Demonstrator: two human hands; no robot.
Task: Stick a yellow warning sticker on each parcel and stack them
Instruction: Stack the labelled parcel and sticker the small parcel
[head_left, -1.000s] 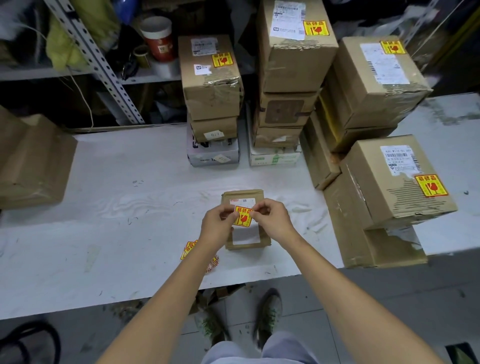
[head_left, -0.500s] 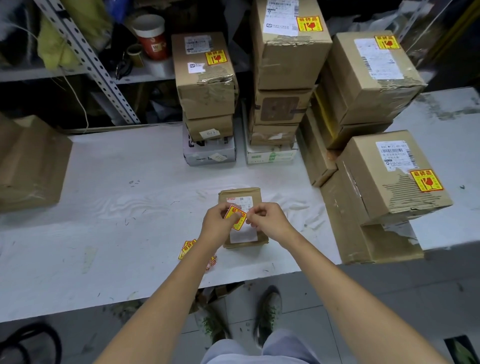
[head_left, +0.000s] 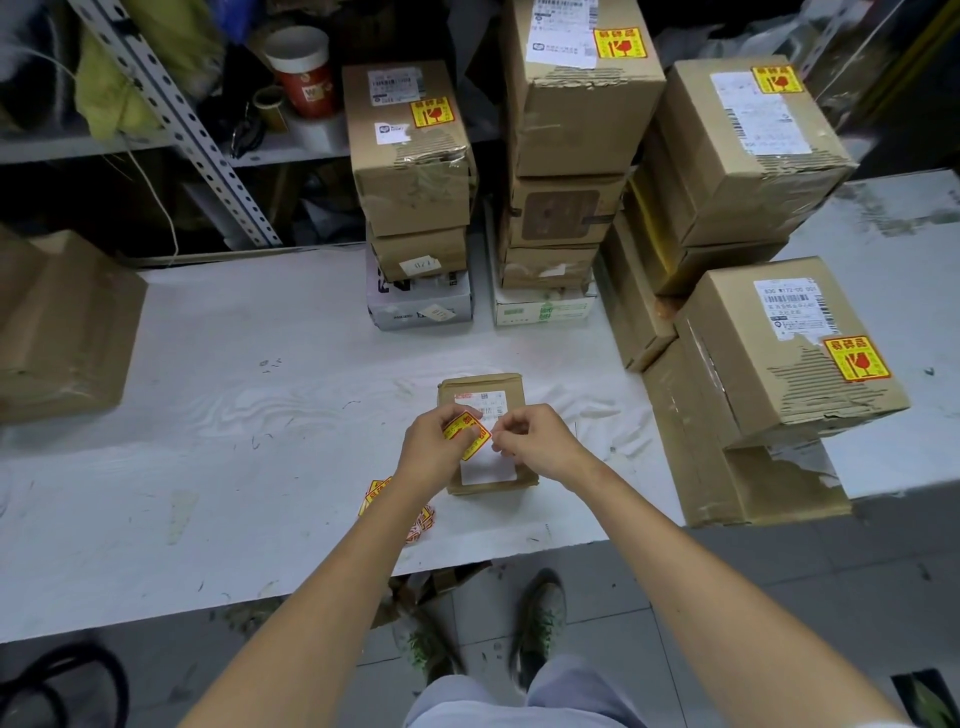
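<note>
White table: L hand, R hand both pinch yellow sticker over small parcel, label unreadable.

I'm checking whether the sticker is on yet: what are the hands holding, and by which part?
Both pinch the yellow sticker above the small parcel: left hand at its left side, right hand at its right corner.

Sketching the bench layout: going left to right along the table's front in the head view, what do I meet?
Plain brown box, loose yellow stickers, small parcel, stickered brown box.
</note>
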